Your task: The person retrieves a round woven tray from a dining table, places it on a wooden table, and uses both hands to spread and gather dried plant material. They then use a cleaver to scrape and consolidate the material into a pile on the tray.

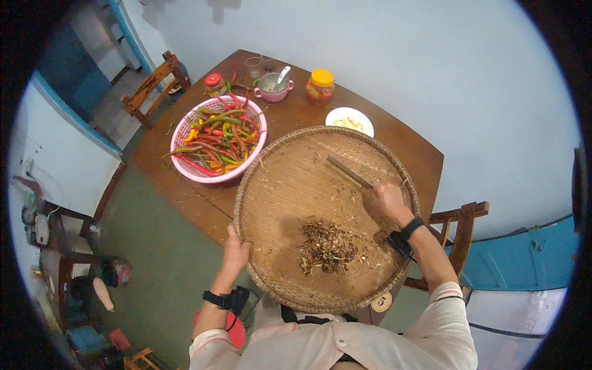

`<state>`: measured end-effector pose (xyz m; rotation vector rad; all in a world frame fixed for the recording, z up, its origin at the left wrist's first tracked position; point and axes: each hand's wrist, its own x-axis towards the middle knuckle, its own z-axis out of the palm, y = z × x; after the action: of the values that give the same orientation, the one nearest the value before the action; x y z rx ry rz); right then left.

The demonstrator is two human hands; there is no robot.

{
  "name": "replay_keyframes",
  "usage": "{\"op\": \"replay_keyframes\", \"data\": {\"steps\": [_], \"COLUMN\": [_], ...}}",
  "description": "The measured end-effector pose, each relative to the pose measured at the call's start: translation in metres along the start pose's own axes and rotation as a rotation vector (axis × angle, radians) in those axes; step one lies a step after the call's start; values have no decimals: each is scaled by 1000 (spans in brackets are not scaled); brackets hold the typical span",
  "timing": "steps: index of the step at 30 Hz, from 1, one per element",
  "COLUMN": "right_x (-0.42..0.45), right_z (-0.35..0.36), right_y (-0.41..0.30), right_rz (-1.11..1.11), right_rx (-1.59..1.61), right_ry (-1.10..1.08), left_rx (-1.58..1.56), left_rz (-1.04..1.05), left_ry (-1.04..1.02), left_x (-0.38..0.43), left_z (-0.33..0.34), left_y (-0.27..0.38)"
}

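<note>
A round woven bamboo tray [286, 185] lies partly over the table's near edge, in front of my body. My left hand [237, 247] grips its left rim, thumb on the inside. Inside the tray, towards the near side, sits a loose heap of dried brown and yellowish plant bits [330, 245], with scattered crumbs around it. My right hand [387, 199] is closed around one end of a flat stick or blade [348, 170] over the tray's right part; its far end points up and left. What the stick is made of cannot be told.
On the wooden table [286, 118] stand a pink plastic basket [178, 159] of red, green and yellow chillies, a red-lidded jar [214, 85], a pink pot [274, 95] with a spoon, a yellow-lidded jar [320, 88] and a white plate [340, 113]. Wooden chairs flank the table.
</note>
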<state>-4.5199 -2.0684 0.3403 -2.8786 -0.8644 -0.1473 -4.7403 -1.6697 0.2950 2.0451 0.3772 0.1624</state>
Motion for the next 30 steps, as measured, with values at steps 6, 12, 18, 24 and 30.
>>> {"op": "replay_keyframes", "data": {"steps": [6, 12, 18, 24, 30], "right_x": [53, 46, 54, 67, 70], "right_z": [27, 33, 14, 22, 28], "right_y": [-17, -13, -6, 2, 5], "right_rz": [-94, -73, -203, -126, -194], "right_rx": [-43, -7, -25, -85, -45], "right_ry": [-34, -32, -164, -75, -163], "left_rx": [103, 57, 83, 114, 75], "left_rz": [-131, -128, -96, -67, 15], "left_ry": [-56, -33, -25, -16, 40], "left_x": [-1, -1, 0, 1, -1], "left_z": [-3, 0, 0, 0, 3], "left_y": [9, 3, -1, -2, -6]}}
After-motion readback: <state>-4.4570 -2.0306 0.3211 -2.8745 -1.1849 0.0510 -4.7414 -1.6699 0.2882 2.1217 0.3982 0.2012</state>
